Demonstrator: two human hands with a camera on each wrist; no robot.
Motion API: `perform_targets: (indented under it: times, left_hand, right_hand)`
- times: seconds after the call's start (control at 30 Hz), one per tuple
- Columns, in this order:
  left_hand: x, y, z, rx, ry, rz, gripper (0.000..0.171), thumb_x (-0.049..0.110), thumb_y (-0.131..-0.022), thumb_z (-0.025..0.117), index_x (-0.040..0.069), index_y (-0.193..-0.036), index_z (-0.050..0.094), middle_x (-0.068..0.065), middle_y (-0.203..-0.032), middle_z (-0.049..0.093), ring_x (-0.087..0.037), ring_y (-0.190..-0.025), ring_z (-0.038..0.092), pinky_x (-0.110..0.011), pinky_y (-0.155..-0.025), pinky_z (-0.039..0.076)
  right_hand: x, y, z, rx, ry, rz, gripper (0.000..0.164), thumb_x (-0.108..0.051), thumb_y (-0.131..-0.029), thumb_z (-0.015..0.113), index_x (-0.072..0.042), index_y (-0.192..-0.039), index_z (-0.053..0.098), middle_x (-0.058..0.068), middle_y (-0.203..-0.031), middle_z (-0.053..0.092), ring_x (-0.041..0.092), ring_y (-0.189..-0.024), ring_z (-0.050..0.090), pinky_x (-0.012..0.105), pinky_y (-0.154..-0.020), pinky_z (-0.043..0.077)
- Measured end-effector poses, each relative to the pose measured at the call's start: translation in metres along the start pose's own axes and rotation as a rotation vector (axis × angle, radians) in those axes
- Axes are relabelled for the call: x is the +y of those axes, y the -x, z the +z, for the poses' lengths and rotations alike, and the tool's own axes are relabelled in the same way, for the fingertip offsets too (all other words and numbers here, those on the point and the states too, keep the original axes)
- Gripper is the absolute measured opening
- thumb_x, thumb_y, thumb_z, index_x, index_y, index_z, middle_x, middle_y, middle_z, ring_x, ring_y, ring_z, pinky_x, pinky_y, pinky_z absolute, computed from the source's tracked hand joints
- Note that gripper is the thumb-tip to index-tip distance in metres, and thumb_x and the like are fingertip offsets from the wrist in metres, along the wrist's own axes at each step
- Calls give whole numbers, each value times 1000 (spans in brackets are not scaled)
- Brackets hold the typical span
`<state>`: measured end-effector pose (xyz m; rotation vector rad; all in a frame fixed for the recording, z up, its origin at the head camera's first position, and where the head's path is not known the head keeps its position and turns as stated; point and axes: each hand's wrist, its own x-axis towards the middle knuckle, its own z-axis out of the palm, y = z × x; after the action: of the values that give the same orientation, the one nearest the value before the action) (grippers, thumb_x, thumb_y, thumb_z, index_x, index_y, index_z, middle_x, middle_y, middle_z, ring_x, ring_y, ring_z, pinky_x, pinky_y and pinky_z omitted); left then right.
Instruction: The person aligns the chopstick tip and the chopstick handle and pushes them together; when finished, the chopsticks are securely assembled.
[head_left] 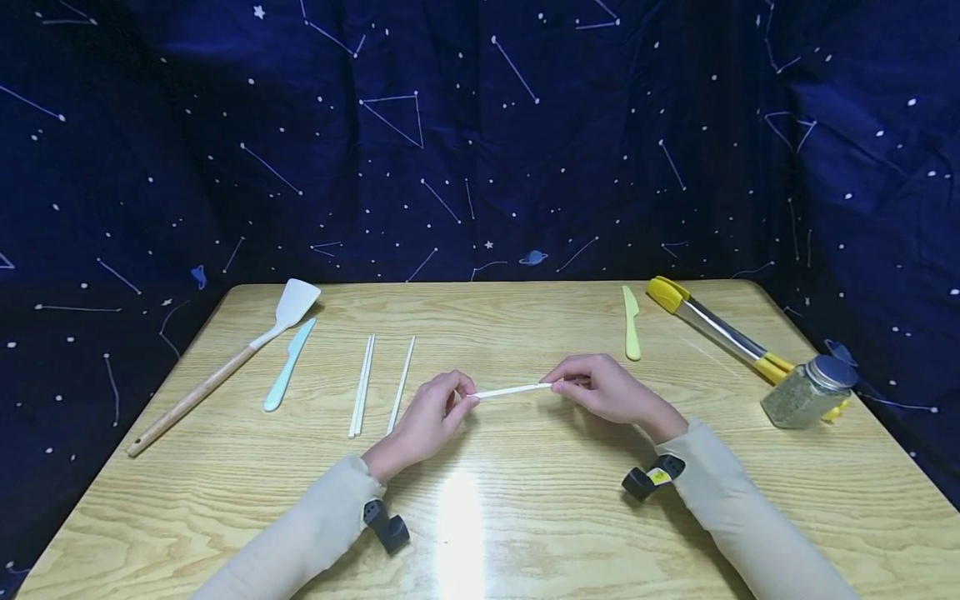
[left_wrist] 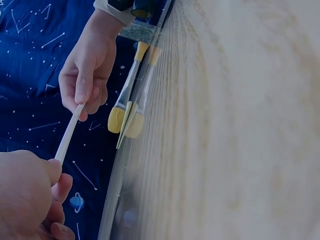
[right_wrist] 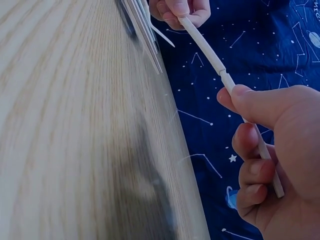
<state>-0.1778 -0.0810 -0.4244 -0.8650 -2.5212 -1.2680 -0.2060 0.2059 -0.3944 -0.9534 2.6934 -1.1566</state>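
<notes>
A slim white chopstick (head_left: 513,391) spans the gap between both hands, nearly level and raised over the middle of the table. My left hand (head_left: 429,417) pinches one end between thumb and fingers. Near the other end, my right hand (head_left: 609,392) grips it, and the right wrist view shows the chopstick (right_wrist: 202,45) running on through the curled fingers to below the palm. A small notch marks its shaft just ahead of the right thumb. Left of the left hand lie a single white chopstick (head_left: 402,383) and a side-by-side pair of white chopsticks (head_left: 363,385).
On the wooden table (head_left: 540,533), a white spatula (head_left: 225,367) and a light blue knife (head_left: 289,367) lie at left. A yellow-green knife (head_left: 631,321) and yellow-tipped tongs (head_left: 720,327) lie at right. Beside the tongs' handle is a lidded seasoning jar (head_left: 806,396). A starry curtain (head_left: 480,167) hangs behind.
</notes>
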Motion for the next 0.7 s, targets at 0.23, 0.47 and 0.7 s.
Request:
perform_targets:
  times: [0.23,0.47,0.7]
  left_hand:
    - [0,1,0,-11,-14,4,6,10,-92,63,6,-90,59,1,-75,54,-3,-59,37,-19,-53,36]
    - [0,-2,1,3,-75,55,7,9,-90,65,7,-88,58,2,-75,55,-4,-62,39,-21,-58,38]
    - [3,-3,-1,16,-68,55,10,5,-86,68,5,-84,59,0,-72,55,-5,-61,40,-20,-55,38]
  right_hand:
    - [-2,-1,1,-7,16,8,12,-9,-92,64,-6,-99,73,3,-83,65,6,-65,45,20,-59,40]
    - [-5,-4,1,-19,0,20,13,-10,-92,63,-6,-100,73,8,-84,66,7,-64,44,20,-59,39]
    - [-6,-9,1,-9,-51,-23,12,-6,-92,63,-4,-98,73,9,-83,66,7,-66,45,20,-59,40]
